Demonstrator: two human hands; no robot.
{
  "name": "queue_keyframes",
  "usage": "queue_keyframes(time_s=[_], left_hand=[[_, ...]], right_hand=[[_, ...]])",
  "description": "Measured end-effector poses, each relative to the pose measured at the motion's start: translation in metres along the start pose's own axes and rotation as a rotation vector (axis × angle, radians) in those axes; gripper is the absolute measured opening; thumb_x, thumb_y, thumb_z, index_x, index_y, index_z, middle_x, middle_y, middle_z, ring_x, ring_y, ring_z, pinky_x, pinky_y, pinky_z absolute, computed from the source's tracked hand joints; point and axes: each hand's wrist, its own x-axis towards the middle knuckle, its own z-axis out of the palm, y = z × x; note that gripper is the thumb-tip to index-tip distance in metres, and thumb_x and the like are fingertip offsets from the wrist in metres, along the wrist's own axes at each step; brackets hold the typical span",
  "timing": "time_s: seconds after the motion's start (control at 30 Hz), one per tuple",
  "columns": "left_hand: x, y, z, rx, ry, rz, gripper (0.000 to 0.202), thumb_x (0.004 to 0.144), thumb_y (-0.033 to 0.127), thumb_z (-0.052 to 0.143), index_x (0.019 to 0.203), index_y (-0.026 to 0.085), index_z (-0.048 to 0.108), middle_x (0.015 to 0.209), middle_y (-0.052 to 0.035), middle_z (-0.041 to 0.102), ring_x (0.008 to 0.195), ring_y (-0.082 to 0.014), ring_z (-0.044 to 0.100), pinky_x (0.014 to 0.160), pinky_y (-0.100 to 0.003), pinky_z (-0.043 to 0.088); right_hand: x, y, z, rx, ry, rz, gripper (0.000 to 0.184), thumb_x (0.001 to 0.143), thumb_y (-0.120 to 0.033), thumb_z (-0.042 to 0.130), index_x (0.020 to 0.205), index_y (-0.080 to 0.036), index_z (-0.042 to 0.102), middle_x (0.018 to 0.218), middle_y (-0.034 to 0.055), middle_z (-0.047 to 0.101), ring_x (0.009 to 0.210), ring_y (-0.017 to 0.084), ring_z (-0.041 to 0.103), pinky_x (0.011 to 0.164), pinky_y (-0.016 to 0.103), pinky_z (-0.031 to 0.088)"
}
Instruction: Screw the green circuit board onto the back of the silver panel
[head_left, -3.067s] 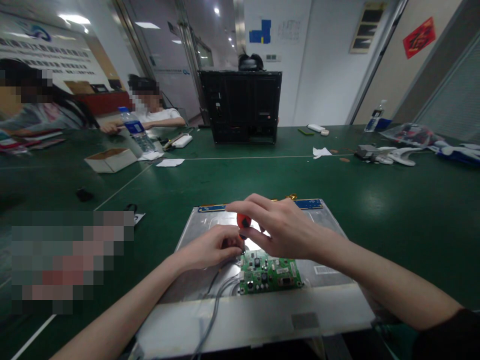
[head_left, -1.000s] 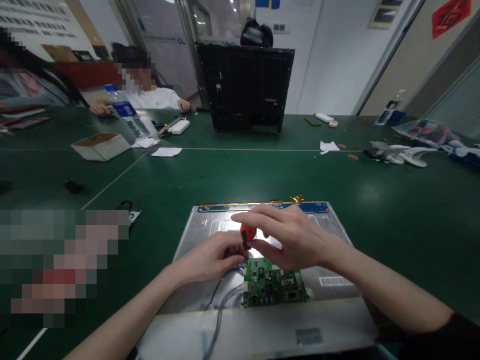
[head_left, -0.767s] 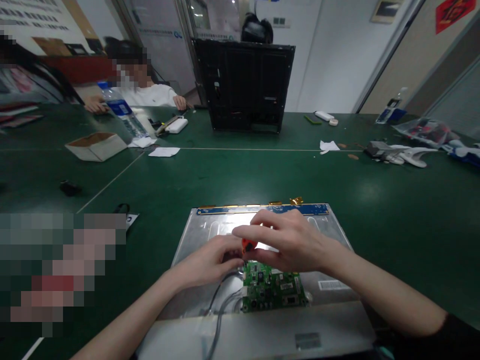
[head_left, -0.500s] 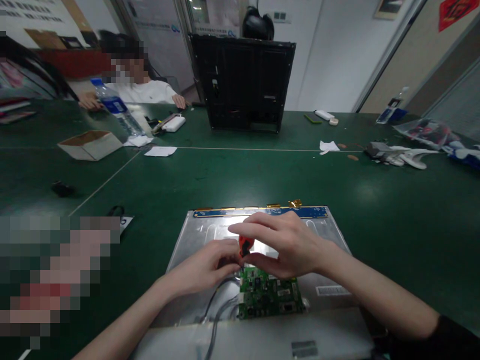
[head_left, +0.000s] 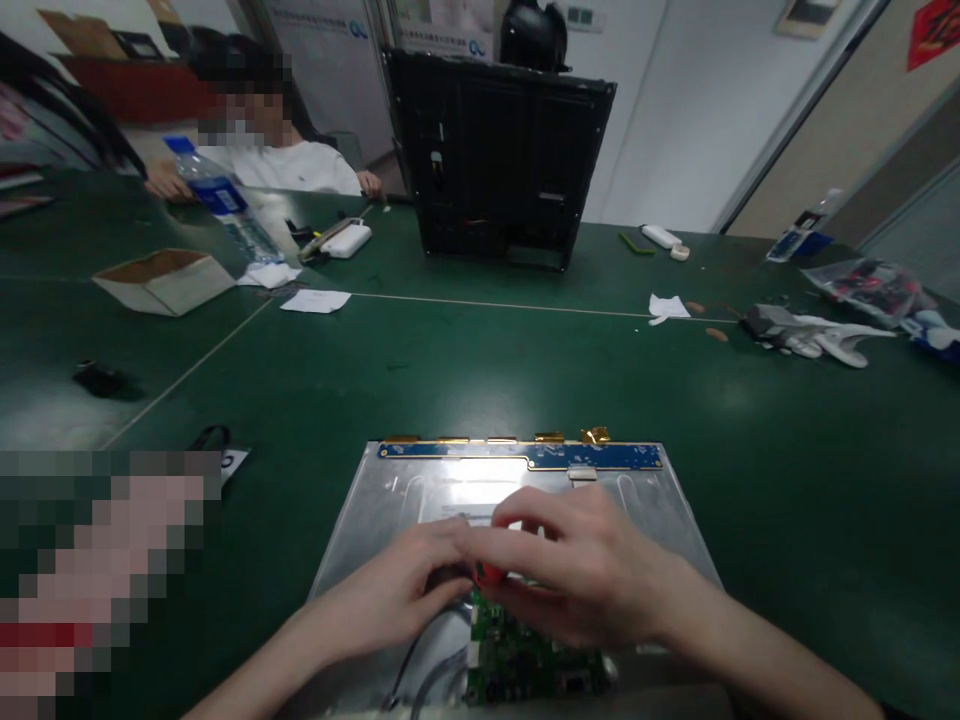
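Head view: my right hand is curled about a rounded red handle, which sits between the hands at the upper left corner of a green circuit board, its surface studded with components. My left hand lies close by, fingers bent; I cannot tell what they grip. Beneath both hands I see a smooth, reflective metal panel; beyond them, a narrow blue strip with gold-coloured tabs, then the dark green desk.
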Motion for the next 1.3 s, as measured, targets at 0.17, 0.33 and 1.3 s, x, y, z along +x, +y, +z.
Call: queue_keyframes(time_s=[0.17, 0.33, 1.3], left_hand=[[-0.001, -0.002, 0.0, -0.012, -0.011, -0.01, 0.019, 0.088, 0.018, 0.051, 0.101, 0.021, 0.064, 0.098, -0.0034, 0.065, 0.091, -0.0213, 0.061, 0.083, -0.033, 0.048], [-0.002, -0.002, 0.003, 0.015, 0.024, 0.043, 0.016, 0.085, 0.012, 0.054, 0.094, 0.02, 0.064, 0.098, -0.0031, 0.065, 0.092, -0.0209, 0.06, 0.082, -0.032, 0.047], [-0.006, -0.008, 0.021, 0.074, 0.021, 0.034, 0.01, 0.084, 0.017, 0.054, 0.089, 0.017, 0.062, 0.082, -0.0014, 0.063, 0.072, -0.0167, 0.057, 0.065, -0.027, 0.043]], right_hand=[[0.001, 0.002, 0.001, 0.047, -0.03, 0.009, 0.023, 0.093, -0.028, 0.05, 0.114, -0.022, 0.057, 0.094, 0.0, 0.064, 0.066, 0.011, 0.051, 0.05, 0.026, 0.032], [0.002, 0.003, 0.002, 0.061, -0.018, 0.013, 0.027, 0.092, -0.027, 0.053, 0.118, -0.021, 0.054, 0.102, 0.0022, 0.065, 0.074, 0.011, 0.058, 0.054, 0.025, 0.038], [0.007, -0.042, -0.031, -0.204, -0.366, 0.108, 0.037, 0.089, -0.015, 0.051, 0.126, -0.016, 0.046, 0.114, 0.008, 0.063, 0.073, 0.013, 0.059, 0.053, 0.026, 0.033]])
